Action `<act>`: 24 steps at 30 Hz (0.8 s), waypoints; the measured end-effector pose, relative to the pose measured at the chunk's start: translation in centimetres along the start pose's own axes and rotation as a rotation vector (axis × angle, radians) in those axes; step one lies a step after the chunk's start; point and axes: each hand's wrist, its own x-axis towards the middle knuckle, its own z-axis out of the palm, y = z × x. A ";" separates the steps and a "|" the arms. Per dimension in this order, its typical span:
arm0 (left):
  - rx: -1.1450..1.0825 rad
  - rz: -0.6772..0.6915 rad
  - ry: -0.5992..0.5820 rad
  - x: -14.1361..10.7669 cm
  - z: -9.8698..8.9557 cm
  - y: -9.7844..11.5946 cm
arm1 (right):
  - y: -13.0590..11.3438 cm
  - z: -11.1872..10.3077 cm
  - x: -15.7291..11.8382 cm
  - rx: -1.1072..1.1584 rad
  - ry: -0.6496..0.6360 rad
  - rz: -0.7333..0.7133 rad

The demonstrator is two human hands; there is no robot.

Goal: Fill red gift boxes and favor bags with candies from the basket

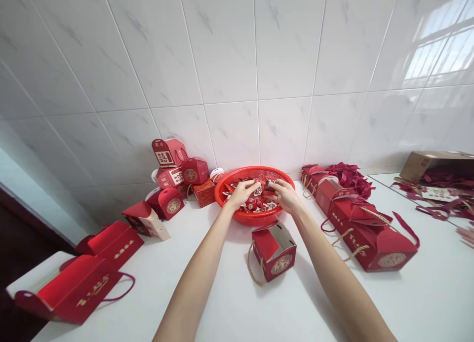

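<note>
A red plastic basket [255, 219] full of wrapped candies [255, 204] stands against the wall. Both of my hands are over it. At its left side my left hand [243, 193] is closed, thumb and fingers pinched on a red and white wrapped candy [258, 190]. My right hand [285, 196] pinches a dark wrapped candy [270, 185] at the right side of the basket. In front of the basket, between my forearms, an open red gift box [274, 253] with rope handles sits upright; the bottom of its inside is hidden.
Red gift boxes [92, 287] line the left side, some stacked [172, 154] near the wall. More closed boxes [370, 233] form a row on the right, beside a heap of dark red ribbon [351, 179]. A cardboard carton [425, 167] and another person's hand [465, 235] are at far right.
</note>
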 end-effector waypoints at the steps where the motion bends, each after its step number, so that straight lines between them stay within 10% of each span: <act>1: 0.000 0.008 -0.012 0.0 0.0 0.1 | -0.1 0.0 0.0 0.005 -0.007 0.010; 9: 0.115 0.058 -0.108 -0.2 0.1 0.3 | 0.0 0.5 0.1 0.036 0.001 0.088; 15: 0.442 -0.174 -0.023 0.7 0.1 -0.4 | 0.0 0.2 0.5 0.161 0.110 0.053; 24: 0.869 -0.399 -0.334 0.8 0.1 -1.7 | -0.3 -0.6 1.0 0.294 0.194 0.073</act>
